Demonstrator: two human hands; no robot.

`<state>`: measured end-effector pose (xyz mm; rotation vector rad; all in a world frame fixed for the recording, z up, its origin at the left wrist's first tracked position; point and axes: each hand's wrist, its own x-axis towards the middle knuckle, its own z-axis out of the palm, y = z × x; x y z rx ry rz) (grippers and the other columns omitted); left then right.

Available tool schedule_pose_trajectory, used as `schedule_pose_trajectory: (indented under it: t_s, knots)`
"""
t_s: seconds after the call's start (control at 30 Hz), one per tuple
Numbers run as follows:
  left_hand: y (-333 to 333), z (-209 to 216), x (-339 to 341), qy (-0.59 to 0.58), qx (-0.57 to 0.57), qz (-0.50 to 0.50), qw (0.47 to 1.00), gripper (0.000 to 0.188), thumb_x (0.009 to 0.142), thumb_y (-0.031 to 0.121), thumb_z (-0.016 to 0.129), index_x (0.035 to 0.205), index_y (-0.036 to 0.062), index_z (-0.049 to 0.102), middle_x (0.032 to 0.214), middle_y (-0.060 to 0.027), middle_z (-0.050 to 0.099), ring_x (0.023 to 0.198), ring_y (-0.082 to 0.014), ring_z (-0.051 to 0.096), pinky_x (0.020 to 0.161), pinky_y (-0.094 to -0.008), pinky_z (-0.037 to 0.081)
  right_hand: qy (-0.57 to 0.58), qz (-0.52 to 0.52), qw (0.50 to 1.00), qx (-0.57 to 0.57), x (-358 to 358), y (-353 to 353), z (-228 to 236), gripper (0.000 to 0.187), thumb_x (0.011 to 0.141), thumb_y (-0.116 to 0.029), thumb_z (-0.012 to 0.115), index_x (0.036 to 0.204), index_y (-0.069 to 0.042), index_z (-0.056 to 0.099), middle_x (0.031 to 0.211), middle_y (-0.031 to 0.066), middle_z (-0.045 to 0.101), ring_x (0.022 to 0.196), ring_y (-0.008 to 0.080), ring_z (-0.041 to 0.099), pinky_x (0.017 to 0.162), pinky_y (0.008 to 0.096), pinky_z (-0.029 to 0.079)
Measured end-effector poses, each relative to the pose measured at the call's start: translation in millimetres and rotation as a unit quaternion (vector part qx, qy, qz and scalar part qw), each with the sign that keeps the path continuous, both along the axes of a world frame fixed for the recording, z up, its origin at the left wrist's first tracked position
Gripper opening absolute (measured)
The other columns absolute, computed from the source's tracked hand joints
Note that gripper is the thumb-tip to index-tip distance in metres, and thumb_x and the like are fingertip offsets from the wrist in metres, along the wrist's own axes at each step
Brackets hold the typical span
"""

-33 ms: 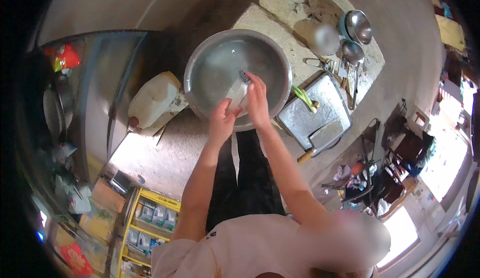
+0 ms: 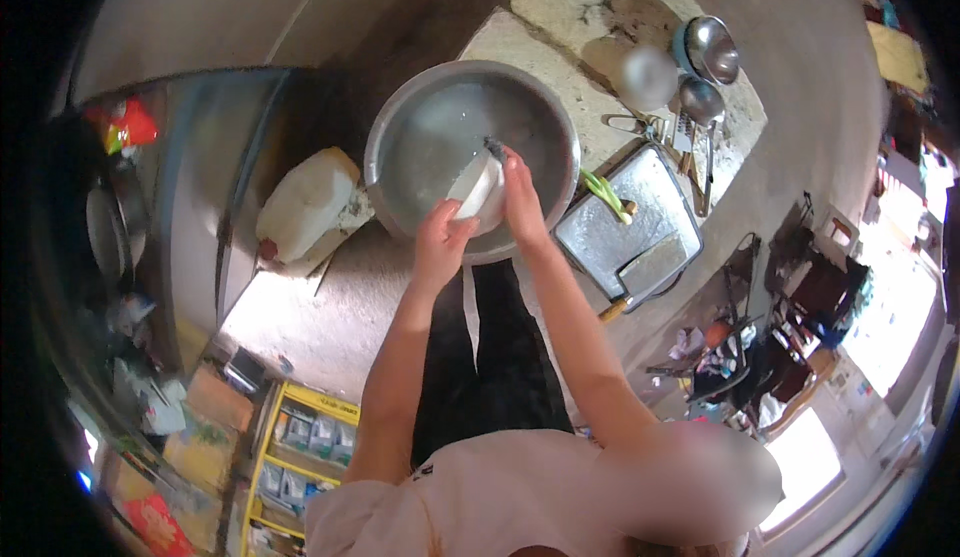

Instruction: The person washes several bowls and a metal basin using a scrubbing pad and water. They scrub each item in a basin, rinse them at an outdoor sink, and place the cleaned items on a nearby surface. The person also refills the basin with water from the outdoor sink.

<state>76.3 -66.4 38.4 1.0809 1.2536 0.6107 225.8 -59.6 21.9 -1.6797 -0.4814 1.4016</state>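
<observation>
Over a wide metal basin (image 2: 376,137) of cloudy water, my hands hold a white bowl (image 2: 480,189), tilted on its side. My left hand (image 2: 441,244) grips the bowl's near edge between thumb and fingers. On the other side my right hand (image 2: 524,202) lies along the bowl, its fingers pressed together. At those fingertips a dark grey scrubber, seemingly steel wool (image 2: 493,147), rests against the bowl's far rim. The right fingers partly cover the bowl and the scrubber.
Right of the basin, a metal tray (image 2: 635,192) carries green onions (image 2: 606,197) and a cleaver (image 2: 652,265). Beyond lie a ladle (image 2: 701,102), other utensils and stacked metal bowls (image 2: 712,49). A white plastic jug (image 2: 310,202) lies at left, a yellow shelf (image 2: 300,447) below.
The bowl has turned a little, so more of its white surface shows. My right hand has shifted slightly to the right along it. My left hand keeps its grip.
</observation>
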Motion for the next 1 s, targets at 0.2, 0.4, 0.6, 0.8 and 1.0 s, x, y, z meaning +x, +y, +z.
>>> schedule_pose_trajectory:
  t_s: [0.2,0.4,0.6,0.8,1.0]
  knots:
    - [11.9,3.7,1.0,-0.237,-0.150,0.055,0.958,0.026,0.083,0.011,0.062,0.105,-0.0011,0.056,0.106,-0.0076,0.058,0.092,-0.0155,0.056,0.084,-0.0285,0.042,0.535,-0.231,0.810,-0.067,13.2,-13.7,-20.4,0.054,0.094,-0.050,0.029,0.127,-0.010,0.046,0.127,0.0068,0.051,0.117,0.0257,0.047,0.100,0.0441,0.035]
    - [8.8,-14.0,6.9,-0.459,-0.244,0.253,0.816,0.045,0.090,0.022,0.053,0.128,0.0019,0.041,0.131,-0.0103,0.045,0.124,-0.0224,0.039,0.106,-0.0433,0.028,0.473,-0.288,0.829,-0.078,2.8,-28.0,-27.0,0.052,0.095,-0.047,0.027,0.127,-0.010,0.045,0.128,0.0053,0.049,0.118,0.0233,0.045,0.100,0.0409,0.034]
    - [71.1,42.8,67.0,-0.393,-0.171,0.157,0.890,0.042,0.086,0.012,0.059,0.123,-0.0003,0.045,0.124,-0.0079,0.051,0.115,-0.0191,0.046,0.101,-0.0371,0.032,0.326,-0.206,0.916,-0.112,4.4,-49.6,-51.2,0.035,0.094,-0.034,0.041,0.114,-0.007,0.051,0.103,0.0042,0.057,0.088,0.0167,0.056,0.074,0.0326,0.046]
    - [155.7,69.4,213.7,-0.035,0.258,-0.191,0.946,0.020,0.077,0.014,0.068,0.095,0.0053,0.064,0.083,-0.0076,0.064,0.083,-0.0197,0.056,0.079,-0.0312,0.039,0.195,-0.122,0.962,-0.148,-3.6,-39.6,-31.7,0.025,0.092,-0.028,0.049,0.097,-0.004,0.051,0.080,0.0022,0.052,0.075,0.0109,0.049,0.065,0.0265,0.040]
    - [190.5,38.0,373.2,0.066,0.575,-0.266,0.771,0.014,0.074,0.018,0.066,0.086,0.0094,0.068,0.081,-0.0028,0.065,0.090,-0.0205,0.053,0.090,-0.0378,0.034,0.160,-0.082,0.980,-0.087,-20.8,-54.6,-69.7,0.022,0.090,-0.025,0.050,0.094,-0.003,0.049,0.074,0.0023,0.052,0.067,0.0117,0.049,0.059,0.0279,0.041]
